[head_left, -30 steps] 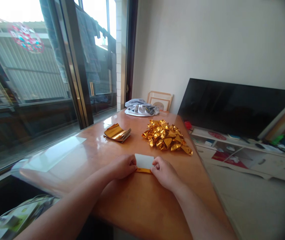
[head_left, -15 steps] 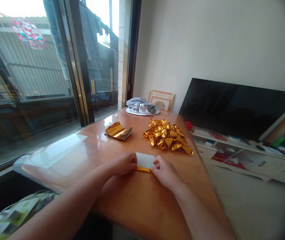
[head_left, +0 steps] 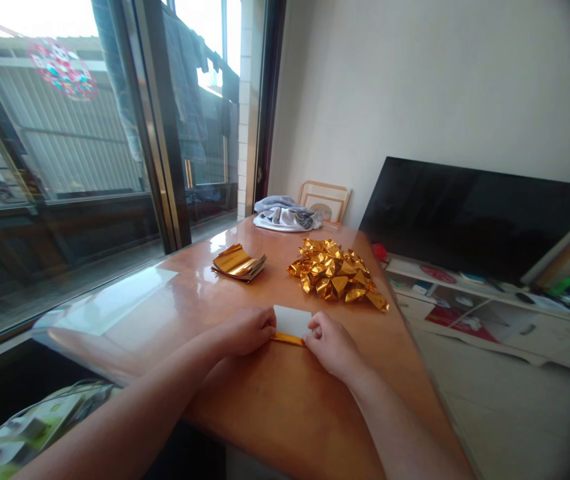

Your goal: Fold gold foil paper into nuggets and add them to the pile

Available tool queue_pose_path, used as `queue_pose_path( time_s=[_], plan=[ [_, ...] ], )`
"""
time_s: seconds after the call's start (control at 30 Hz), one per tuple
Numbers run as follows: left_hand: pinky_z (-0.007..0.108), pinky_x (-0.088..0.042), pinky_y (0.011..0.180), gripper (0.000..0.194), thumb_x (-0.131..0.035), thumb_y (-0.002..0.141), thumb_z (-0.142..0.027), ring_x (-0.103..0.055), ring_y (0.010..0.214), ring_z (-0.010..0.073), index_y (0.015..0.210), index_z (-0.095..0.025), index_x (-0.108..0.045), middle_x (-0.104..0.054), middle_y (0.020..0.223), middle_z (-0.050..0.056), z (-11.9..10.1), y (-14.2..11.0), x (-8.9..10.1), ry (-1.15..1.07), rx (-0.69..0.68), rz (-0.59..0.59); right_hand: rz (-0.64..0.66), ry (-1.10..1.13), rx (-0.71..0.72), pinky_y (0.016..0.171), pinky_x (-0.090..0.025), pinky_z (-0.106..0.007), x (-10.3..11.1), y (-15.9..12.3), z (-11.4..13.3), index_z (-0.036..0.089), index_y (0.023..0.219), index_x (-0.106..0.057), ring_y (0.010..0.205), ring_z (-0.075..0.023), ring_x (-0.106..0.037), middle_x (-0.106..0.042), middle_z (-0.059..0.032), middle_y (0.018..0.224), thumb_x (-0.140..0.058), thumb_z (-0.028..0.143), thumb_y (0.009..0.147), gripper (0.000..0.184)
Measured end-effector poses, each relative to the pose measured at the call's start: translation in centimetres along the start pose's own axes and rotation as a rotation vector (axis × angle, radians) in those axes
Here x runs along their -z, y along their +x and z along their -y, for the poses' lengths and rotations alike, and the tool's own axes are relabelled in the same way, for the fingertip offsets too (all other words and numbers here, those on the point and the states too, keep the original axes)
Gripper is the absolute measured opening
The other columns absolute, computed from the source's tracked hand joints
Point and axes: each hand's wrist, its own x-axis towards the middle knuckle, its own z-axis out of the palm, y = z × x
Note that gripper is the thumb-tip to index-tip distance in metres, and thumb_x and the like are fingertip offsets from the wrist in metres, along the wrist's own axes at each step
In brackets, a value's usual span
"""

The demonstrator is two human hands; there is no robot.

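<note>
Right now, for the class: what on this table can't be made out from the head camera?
Head view:
The ends of the gold foil strip: hidden by the left hand and right hand.
Pieces inside the gold foil pile: covered by the upper pieces.
Sheet count in the foil stack: too small to tell.

Bare forearms, the left forearm [head_left: 129,417] and the right forearm [head_left: 399,427], smooth and rounded, reach the camera wearer's table unadorned, narrowing at the wrists into equally bare hands, the left hand [head_left: 247,331] and the right hand [head_left: 329,345], with short, rounded fingers.
</note>
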Motion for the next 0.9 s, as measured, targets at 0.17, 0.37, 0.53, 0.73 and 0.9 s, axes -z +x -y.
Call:
queue_pose_path(
  time_s=[0.17,0.37,0.53,0.73,0.9],
  plan=[
    [0.027,-0.043,0.068,0.013,-0.052,0.084,-0.027,-0.062,0.082,0.0194,0.091,-0.023,-0.063,-0.069,0.091,0.003,0.0,-0.1,-0.3,0.014,0.005,-0.019,0.0,0.002,0.001,0.059,-0.031,-0.025,0.1,0.0,0.1,0.024,0.094,-0.056,0.068,-0.0155,-0.058,-0.064,0.0029,0.073,-0.064,0.028,0.082,0.015],
    [0.028,-0.041,0.064,0.011,-0.051,0.084,-0.025,-0.062,0.076,0.0194,0.086,-0.022,-0.062,-0.069,0.087,0.004,-0.3,0.4,-0.7,0.032,0.027,-0.029,0.012,-0.008,-0.007,0.06,-0.032,-0.025,0.2,-0.1,0.2,0.023,0.094,-0.056,0.07,-0.0155,-0.058,-0.065,0.0024,0.075,-0.064,0.024,0.081,0.015],
    [0.027,-0.039,0.062,0.009,-0.053,0.082,-0.024,-0.06,0.074,0.019,0.086,-0.023,-0.061,-0.068,0.085,0.003,-0.3,0.4,-0.9,0.03,0.036,-0.045,0.002,-0.016,0.002,0.06,-0.031,-0.025,0.2,-0.1,0.2,0.023,0.094,-0.056,0.07,-0.0157,-0.058,-0.065,0.0024,0.074,-0.063,0.025,0.082,0.014],
    [0.026,-0.039,0.062,0.008,-0.056,0.08,-0.024,-0.06,0.075,0.0181,0.086,-0.022,-0.06,-0.068,0.085,0.002,0.1,0.5,-1.1,0.007,0.038,-0.059,0.0,-0.033,0.004,0.059,-0.03,-0.025,0.2,-0.2,0.2,0.023,0.095,-0.057,0.069,-0.0158,-0.058,-0.065,0.0025,0.074,-0.062,0.024,0.083,0.014],
    [0.026,-0.039,0.061,0.008,-0.052,0.081,-0.023,-0.06,0.074,0.0179,0.084,-0.022,-0.06,-0.068,0.085,0.002,0.3,0.6,-1.0,0.005,0.031,-0.07,0.002,-0.037,0.007,0.059,-0.03,-0.025,0.2,-0.2,0.3,0.023,0.094,-0.057,0.07,-0.0157,-0.058,-0.065,0.0023,0.074,-0.064,0.026,0.083,0.013]
  ],
)
